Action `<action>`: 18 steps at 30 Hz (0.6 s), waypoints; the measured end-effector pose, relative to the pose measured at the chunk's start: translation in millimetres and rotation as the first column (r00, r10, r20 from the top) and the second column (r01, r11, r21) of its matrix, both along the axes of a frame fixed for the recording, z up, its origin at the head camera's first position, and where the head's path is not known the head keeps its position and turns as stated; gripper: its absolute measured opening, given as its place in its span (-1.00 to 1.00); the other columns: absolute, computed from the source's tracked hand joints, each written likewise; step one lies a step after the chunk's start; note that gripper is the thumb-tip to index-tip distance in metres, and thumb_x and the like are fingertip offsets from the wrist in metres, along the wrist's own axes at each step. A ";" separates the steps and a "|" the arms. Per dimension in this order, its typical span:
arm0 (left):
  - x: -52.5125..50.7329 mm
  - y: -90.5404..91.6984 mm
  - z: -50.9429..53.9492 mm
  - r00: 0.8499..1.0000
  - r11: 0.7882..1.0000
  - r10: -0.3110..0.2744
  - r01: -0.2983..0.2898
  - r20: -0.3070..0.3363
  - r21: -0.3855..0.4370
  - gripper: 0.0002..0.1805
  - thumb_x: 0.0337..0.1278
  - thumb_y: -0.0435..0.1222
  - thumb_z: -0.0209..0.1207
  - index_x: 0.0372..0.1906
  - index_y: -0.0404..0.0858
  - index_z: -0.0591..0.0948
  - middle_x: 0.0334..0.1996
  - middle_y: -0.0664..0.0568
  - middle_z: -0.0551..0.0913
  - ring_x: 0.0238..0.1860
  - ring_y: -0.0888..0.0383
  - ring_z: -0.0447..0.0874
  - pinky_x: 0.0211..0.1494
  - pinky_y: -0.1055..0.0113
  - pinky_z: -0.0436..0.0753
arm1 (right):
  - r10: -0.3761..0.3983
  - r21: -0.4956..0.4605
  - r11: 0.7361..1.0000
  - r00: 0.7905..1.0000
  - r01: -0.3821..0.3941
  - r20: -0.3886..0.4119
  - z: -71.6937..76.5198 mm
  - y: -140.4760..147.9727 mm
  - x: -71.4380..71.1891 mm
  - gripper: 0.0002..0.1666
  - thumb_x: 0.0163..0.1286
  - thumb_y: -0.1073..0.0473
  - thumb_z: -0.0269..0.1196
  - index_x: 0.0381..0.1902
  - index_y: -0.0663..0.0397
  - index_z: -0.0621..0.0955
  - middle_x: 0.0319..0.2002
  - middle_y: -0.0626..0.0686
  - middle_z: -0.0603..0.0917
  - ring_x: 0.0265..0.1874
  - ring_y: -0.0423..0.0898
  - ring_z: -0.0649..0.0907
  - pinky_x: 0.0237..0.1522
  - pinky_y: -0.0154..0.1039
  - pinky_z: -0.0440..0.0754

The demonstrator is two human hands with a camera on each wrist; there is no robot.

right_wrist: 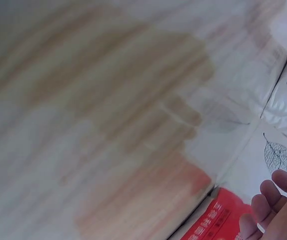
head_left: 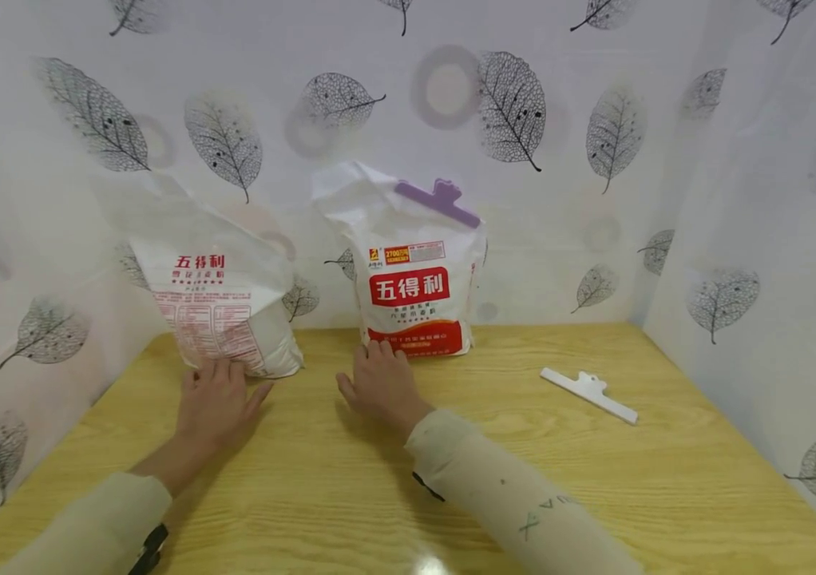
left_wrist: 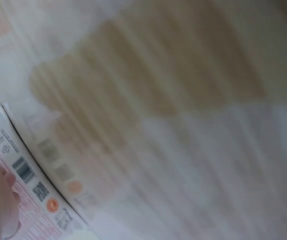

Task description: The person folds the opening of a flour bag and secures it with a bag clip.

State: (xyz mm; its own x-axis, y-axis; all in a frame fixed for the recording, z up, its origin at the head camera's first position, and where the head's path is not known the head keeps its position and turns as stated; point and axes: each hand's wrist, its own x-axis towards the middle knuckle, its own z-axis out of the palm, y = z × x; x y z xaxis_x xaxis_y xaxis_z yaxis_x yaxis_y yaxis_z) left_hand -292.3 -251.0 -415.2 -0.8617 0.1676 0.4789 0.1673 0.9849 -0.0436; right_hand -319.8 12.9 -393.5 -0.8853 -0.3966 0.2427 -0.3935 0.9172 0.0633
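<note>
Left hand (head_left: 217, 406) and right hand (head_left: 385, 386), fingers loosely extended, seemingly steady the 10-o'clock bag (head_left: 217, 275) and 12-o'clock bag (head_left: 411, 275); closing up probably calls for the 2-o'clock clip (head_left: 588, 391).

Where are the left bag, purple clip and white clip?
Left bag (head_left: 210, 275): head view, middle of its printed face.
Purple clip (head_left: 439, 204): head view, middle of its long bar.
White clip (head_left: 588, 390): head view, middle of its long bar.
</note>
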 end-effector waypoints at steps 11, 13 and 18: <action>-1.0 -24.1 2.1 0.995 0.998 0.067 -0.068 0.078 0.008 -0.26 0.45 0.21 -0.12 -0.16 -0.51 0.46 -0.19 -0.39 0.51 -0.04 -0.36 0.44 0.07 -0.34 0.23 | 0.045 0.020 0.999 0.999 -0.046 0.008 -3.4 -20.1 1.1 -0.33 0.51 -0.35 -0.07 0.09 0.08 0.55 0.00 0.06 0.61 -0.01 -0.02 0.54 0.00 -0.09 0.57; -1.4 -29.5 2.3 0.993 0.997 0.077 -0.078 0.089 0.010 -0.23 0.45 0.23 -0.15 -0.17 -0.52 0.45 -0.21 -0.39 0.51 -0.06 -0.37 0.44 0.07 -0.34 0.22 | 0.050 0.019 0.999 0.999 -0.050 0.010 -4.1 -23.3 1.2 -0.32 0.51 -0.36 -0.07 0.11 0.08 0.56 0.02 0.07 0.61 0.03 -0.01 0.55 0.03 -0.08 0.57; -2.5 -41.2 2.0 0.988 0.993 0.115 -0.118 0.106 0.029 -0.13 0.43 0.28 -0.19 -0.02 -0.58 0.40 -0.10 -0.49 0.51 0.03 -0.43 0.40 0.07 -0.34 0.20 | 0.043 0.019 0.999 0.999 -0.043 0.004 -3.4 -29.4 3.4 -0.31 0.51 -0.36 -0.10 0.11 0.08 0.56 0.09 0.09 0.61 0.13 0.01 0.55 0.13 -0.03 0.57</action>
